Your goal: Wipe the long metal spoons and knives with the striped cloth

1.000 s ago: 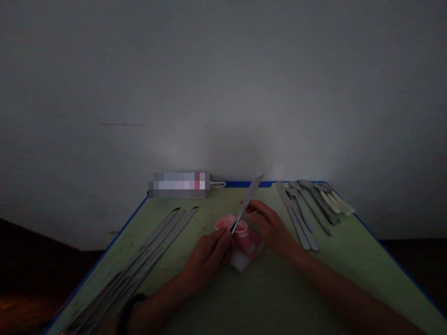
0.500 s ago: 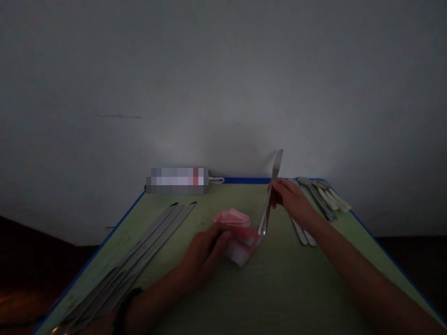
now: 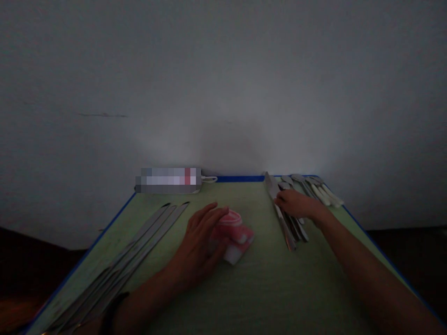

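A silver table knife (image 3: 270, 184) points away from me at the right of the green table, its broad blade near the back edge. My right hand (image 3: 296, 203) is closed around its middle, low beside other silver cutlery (image 3: 300, 230) whose handles show under and past the fingers. At the centre, a folded pink-and-white cloth (image 3: 240, 235) lies on the table. My left hand (image 3: 204, 237) rests over the cloth's left side, with fingers stretched out and loosely spread. Part of the cloth is hidden under that hand.
Several long silver knives (image 3: 139, 242) lie slanted along the table's left side. Spoons (image 3: 303, 184) and cream-handled cutlery (image 3: 326, 195) sit at the back right. A blurred-out box-like object (image 3: 167, 180) with a white loop stands at the back left, before the grey wall (image 3: 223, 93).
My right hand has lowered the knife from upright beside the cloth to the cutlery on the right. My left hand has loosened from the cloth, its fingers now stretched over it.
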Motion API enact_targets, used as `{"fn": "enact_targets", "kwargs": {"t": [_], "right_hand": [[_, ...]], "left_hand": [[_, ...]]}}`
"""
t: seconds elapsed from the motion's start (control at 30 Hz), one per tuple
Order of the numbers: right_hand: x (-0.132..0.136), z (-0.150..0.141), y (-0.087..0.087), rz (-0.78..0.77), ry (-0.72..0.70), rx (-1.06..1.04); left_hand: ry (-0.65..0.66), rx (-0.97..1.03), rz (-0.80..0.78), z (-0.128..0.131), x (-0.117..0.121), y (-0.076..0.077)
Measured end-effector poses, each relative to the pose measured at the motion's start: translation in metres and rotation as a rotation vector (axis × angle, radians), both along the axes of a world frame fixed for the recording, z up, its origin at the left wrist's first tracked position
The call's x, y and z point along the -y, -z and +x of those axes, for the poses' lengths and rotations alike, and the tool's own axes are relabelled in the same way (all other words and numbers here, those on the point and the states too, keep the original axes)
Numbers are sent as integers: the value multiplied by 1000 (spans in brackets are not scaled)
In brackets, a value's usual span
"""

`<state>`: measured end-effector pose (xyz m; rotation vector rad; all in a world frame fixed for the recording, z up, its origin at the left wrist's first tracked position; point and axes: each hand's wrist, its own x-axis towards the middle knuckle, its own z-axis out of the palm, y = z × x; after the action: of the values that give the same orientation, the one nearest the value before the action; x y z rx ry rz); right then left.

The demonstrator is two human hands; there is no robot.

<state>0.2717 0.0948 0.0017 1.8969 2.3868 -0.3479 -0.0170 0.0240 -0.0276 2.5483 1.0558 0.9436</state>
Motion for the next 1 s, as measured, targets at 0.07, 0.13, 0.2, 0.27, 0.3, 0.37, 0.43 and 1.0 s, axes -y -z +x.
{"fn": "enact_targets", "kwargs": {"t": [0.07, 0.13, 0.2, 0.27, 0.3, 0.37, 0.43, 1.0], "right_hand": [[2, -2, 0, -20, 16, 48], [3, -5, 0, -19, 36, 75], [3, -7, 1, -8, 58, 90], [3, -7, 2, -2, 78, 96], [2, -7, 3, 1, 88, 101], [2, -5, 5, 11, 116, 115], [1, -4, 7, 30, 154, 122], [9, -21, 13, 153, 234, 154]], "left_hand": [[3, 27, 7, -1, 0, 1], [30, 56, -2, -1, 1, 0], [57, 55, -37, -1, 3, -4], [71, 31, -68, 0, 5, -8], [67, 31, -71, 1, 7, -9], [43, 55, -52, 2, 8, -10], [5, 73, -23, 2, 8, -9], [28, -276, 16, 7, 6, -10]]}}
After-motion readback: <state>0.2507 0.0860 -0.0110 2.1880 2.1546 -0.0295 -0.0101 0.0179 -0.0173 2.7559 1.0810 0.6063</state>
